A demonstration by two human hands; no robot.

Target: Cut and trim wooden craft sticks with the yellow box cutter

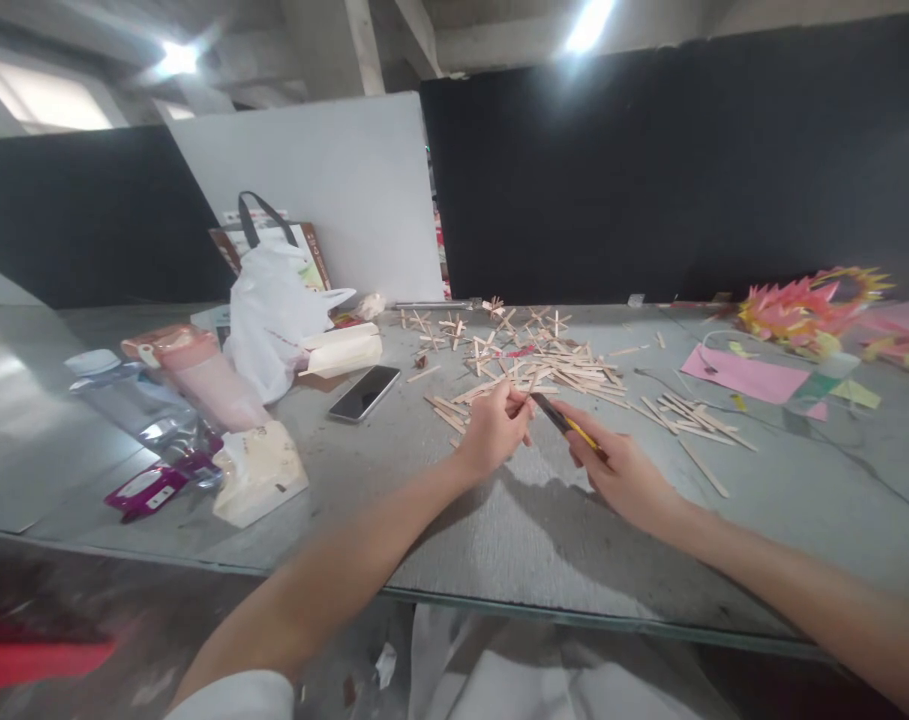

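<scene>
My left hand (497,428) hovers over the grey table (439,520), fingers pinched on a thin wooden stick (533,382) that points up toward the pile. My right hand (617,470) grips a black and yellow cutter (566,420), its tip aimed at the stick. Just beyond both hands lies a heap of wooden sticks (551,370), some glued into small crosses (454,328). More loose sticks (686,415) lie to the right of my right hand.
A black phone (364,392) lies left of the pile. Further left stand a white plastic bag (270,315), a pink bottle (199,375), a clear bottle (135,400) and a tissue pack (255,470). Pink paper (746,375) and a colourful paper craft (806,305) sit at the right.
</scene>
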